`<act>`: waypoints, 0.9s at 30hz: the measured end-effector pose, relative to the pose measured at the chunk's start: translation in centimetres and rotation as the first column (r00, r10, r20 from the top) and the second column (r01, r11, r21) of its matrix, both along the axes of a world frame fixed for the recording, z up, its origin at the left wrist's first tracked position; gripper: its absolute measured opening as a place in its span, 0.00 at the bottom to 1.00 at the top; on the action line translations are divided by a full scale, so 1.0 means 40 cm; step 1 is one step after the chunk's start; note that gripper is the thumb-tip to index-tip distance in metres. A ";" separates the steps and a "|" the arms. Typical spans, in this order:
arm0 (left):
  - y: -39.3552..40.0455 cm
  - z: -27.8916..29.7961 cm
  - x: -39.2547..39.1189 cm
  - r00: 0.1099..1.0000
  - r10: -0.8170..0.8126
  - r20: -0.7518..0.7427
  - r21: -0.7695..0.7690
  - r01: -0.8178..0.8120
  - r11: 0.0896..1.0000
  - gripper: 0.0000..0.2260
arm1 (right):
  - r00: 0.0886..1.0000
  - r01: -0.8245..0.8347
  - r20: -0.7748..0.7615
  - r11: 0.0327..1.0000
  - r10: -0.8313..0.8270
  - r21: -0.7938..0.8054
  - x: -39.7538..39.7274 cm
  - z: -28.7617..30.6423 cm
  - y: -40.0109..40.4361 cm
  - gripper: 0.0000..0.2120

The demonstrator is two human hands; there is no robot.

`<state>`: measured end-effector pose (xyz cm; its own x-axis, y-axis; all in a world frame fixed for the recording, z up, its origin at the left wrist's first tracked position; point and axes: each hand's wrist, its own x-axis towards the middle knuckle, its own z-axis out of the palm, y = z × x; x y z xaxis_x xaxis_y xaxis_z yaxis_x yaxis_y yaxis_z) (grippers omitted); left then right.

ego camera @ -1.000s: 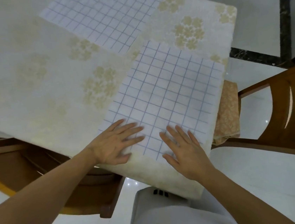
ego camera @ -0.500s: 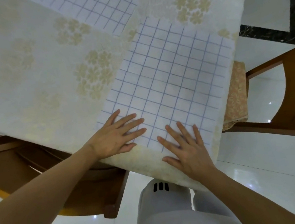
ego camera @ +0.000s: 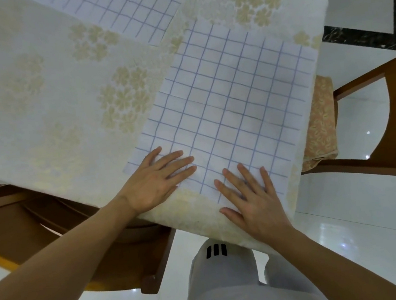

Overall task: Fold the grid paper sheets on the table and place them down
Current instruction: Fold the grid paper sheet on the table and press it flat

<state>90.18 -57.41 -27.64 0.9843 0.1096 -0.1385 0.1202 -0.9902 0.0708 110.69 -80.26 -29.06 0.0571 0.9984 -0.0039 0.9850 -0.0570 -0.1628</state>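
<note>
A white sheet of grid paper (ego camera: 231,101) with blue lines lies flat near the table's corner, faint creases crossing it. My left hand (ego camera: 156,181) rests palm down on its near left corner, fingers spread. My right hand (ego camera: 249,195) lies flat on its near edge, fingers spread, the wrist over the table's rim. A second grid paper sheet (ego camera: 131,7) lies flat farther back, cut off by the top of the view.
The table (ego camera: 39,106) wears a cream cloth with pale gold flowers. One wooden chair (ego camera: 387,128) with a patterned cushion (ego camera: 320,123) stands to the right, another wooden chair (ego camera: 55,252) at the lower left. White glossy floor lies below.
The view has shifted closer and down over the near sheet. Both hands stay flat on its near edge, hardly moved on the paper.
</note>
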 end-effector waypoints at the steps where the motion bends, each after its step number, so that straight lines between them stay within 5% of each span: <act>1: -0.005 0.004 -0.001 1.000 0.012 -0.002 -0.020 -0.012 1.000 0.23 | 1.000 0.009 -0.005 1.000 -0.009 -0.007 -0.001 0.003 -0.001 0.28; 13: -0.156 0.125 -0.021 0.955 0.292 -0.055 -0.110 -0.297 0.949 0.23 | 0.999 -0.029 -0.031 0.999 0.027 -0.044 0.032 0.045 -0.116 0.44; 27: -0.439 0.331 -0.025 0.879 0.469 0.083 0.054 -0.474 0.879 0.21 | 0.990 0.031 -0.140 0.985 -0.007 0.169 0.107 0.240 -0.273 0.31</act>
